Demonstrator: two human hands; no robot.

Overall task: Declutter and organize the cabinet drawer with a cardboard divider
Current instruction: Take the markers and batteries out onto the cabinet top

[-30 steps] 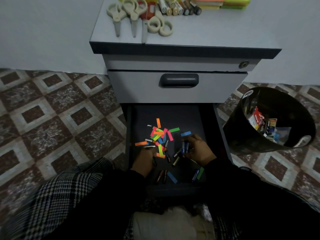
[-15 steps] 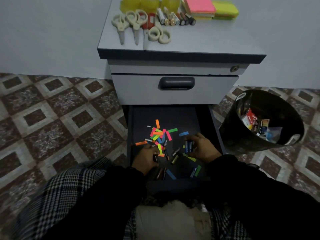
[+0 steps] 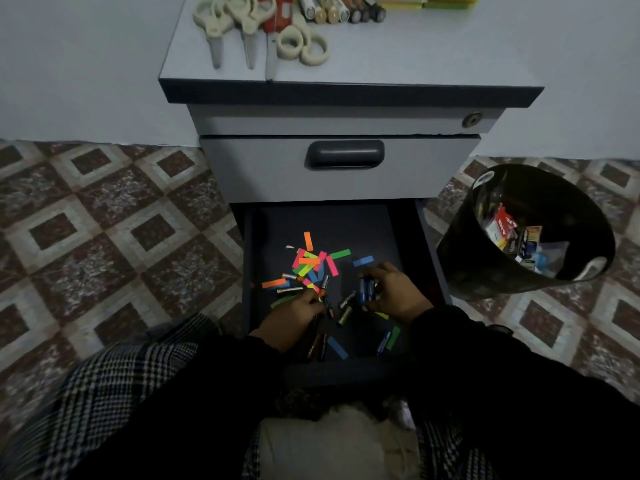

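From the head view, the open drawer (image 3: 391, 220) of a grey cabinet (image 3: 346, 178) holds paper strips (image 3: 311, 261) and loose batteries (image 3: 346, 308) near its front edge. The right hand (image 3: 398, 294) has its grip around blue batteries (image 3: 366, 289); the left hand (image 3: 294, 315) pinches a battery (image 3: 327, 304). Scissors (image 3: 239, 26) lie on the tabletop (image 3: 415, 53). A black bin (image 3: 485, 271) stands on the tiled floor (image 3: 104, 237), right of the drawer.

Both hands low, left hand (image 3: 297, 308) curled, right hand (image 3: 393, 293) gripping batteries (image 3: 366, 289)

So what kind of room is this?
Probably a home or office study corner: a grey metal drawer cabinet stands on patterned floor tiles, cream-handled scissors lie on top, and a black round waste bin sits beside it.
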